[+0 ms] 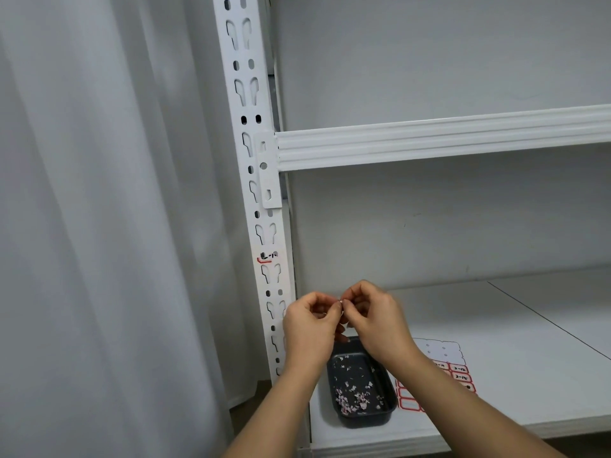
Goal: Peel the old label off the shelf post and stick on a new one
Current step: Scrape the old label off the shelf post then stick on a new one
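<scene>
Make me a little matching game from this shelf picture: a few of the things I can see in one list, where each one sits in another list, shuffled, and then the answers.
Things
1. dark tray
2. label sheet
3. old label remnant
4. hands: left hand, right hand

Places
A. stuck on the white shelf post, below the beam
B. lying flat on the shelf board, right of the tray
C. raised together above the tray, fingers pinching something small
D. on the shelf board near the post, holding paper scraps

Pairs: 1-D, 2-B, 3-A, 4-C
</scene>
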